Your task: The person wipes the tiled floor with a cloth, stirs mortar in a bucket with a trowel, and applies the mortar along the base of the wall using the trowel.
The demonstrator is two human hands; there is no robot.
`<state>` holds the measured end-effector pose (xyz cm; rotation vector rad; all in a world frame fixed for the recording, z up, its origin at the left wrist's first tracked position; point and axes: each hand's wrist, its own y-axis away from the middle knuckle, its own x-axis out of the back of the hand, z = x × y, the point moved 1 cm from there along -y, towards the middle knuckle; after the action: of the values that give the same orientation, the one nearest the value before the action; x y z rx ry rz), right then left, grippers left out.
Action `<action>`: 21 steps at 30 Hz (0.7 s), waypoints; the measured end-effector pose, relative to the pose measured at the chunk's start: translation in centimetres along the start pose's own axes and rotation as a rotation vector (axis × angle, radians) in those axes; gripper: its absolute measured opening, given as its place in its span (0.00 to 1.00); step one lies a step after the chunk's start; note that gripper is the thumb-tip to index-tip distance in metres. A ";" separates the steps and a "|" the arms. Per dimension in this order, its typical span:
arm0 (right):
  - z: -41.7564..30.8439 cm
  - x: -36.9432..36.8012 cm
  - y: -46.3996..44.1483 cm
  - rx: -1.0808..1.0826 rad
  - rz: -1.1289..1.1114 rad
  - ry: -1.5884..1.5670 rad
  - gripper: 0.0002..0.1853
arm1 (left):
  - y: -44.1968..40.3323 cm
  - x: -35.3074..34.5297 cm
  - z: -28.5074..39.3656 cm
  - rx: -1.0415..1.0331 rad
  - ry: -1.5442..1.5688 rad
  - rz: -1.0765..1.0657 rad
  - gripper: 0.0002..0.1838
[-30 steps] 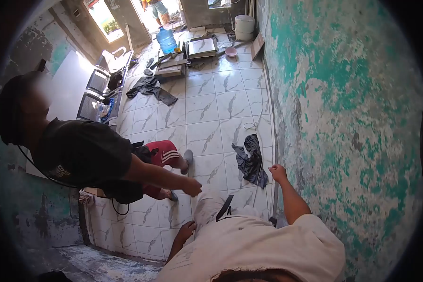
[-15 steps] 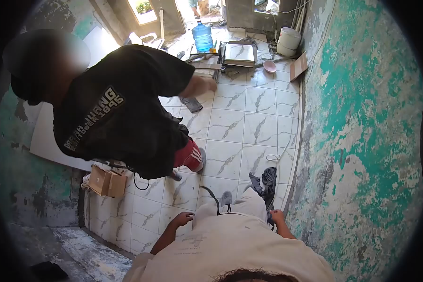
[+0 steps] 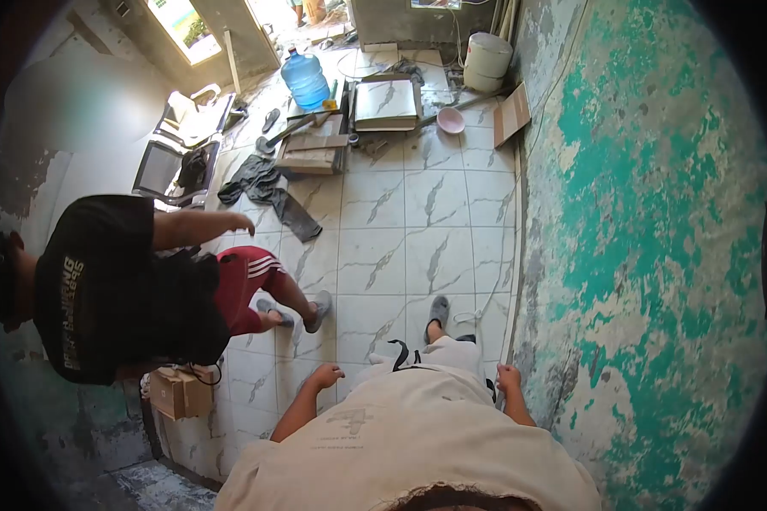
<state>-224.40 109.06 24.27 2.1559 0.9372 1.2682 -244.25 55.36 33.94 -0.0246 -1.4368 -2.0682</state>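
My left hand (image 3: 325,375) hangs beside my hip, fingers loosely curled, with nothing seen in them. On the other side, near the wall, my right hand (image 3: 508,377) is closed; what it grips, if anything, is hidden. A bit of dark material (image 3: 490,389) shows right beside it, partly behind my light trousers. A dark strap (image 3: 398,353) hangs at my waist. My grey shoe (image 3: 438,312) is forward on the marble-patterned tile floor (image 3: 371,264).
At left is a person in a black shirt (image 3: 132,285), near cardboard boxes (image 3: 179,393). Ahead are a blue water jug (image 3: 305,78), stacked tiles (image 3: 386,102), a pink bowl (image 3: 451,120), a white bucket (image 3: 487,61), dark cloth (image 3: 268,192) and chairs (image 3: 170,166). A peeling green wall (image 3: 631,230) runs along the right.
I have stepped forward, with one foot now out ahead. The other person has shifted to the left of my view, uncovering the chairs and cloth. The black plastic beside my right leg is mostly hidden now.
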 end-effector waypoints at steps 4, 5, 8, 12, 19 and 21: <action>-11.8 3.7 -4.4 0.060 -0.015 -0.094 0.13 | -6.0 7.3 10.8 -0.181 -0.099 0.117 0.18; -10.1 3.1 -10.9 0.182 0.057 0.058 0.12 | -6.2 9.2 14.5 -0.128 -0.038 0.181 0.20; -20.1 4.9 -16.2 0.221 0.073 0.047 0.13 | -9.3 12.6 21.0 -0.067 0.213 0.277 0.21; -35.9 3.8 -21.9 0.364 0.070 0.074 0.14 | -16.1 16.2 23.9 -0.065 0.236 0.247 0.19; -55.9 -1.9 -27.3 0.293 -0.086 -0.050 0.13 | -24.9 28.9 27.3 0.242 0.317 0.191 0.14; -59.9 -1.9 -27.9 0.246 -0.120 -0.005 0.13 | -28.3 33.8 28.8 0.250 0.417 0.180 0.18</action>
<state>-286.94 129.03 32.03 2.2437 1.2575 1.1403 -294.72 70.42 33.68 0.3455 -1.3611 -1.6182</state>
